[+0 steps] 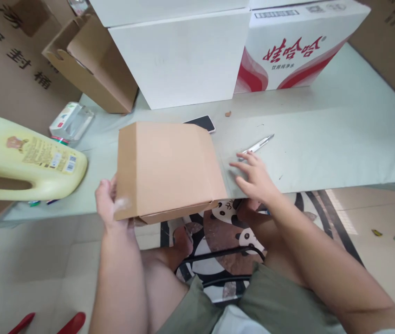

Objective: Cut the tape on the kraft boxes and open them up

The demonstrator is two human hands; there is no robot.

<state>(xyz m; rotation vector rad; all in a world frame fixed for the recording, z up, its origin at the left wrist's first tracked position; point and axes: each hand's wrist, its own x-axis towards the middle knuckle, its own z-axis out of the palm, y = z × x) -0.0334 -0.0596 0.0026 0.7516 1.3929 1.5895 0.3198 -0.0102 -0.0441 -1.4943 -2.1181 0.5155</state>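
A small brown cardboard box [165, 169] sits closed at the near edge of the pale green mat [322, 148]. My left hand [108, 202] grips the box's near left corner, thumb on top. To the right of the box, my right hand [255, 176] lies on the mat with fingers spread and nothing in it. Its fingertips are close to a silver utility knife [258, 146], which lies flat just beyond them. A black phone [202, 123] lies behind the box, partly hidden by it.
A large yellow jug [26, 162] lies on its side at the left. A clear plastic packet [70, 121] sits beyond it. An open brown carton [93, 65], a white box [183, 55] and a red-and-white printed carton [298, 46] stand at the back.
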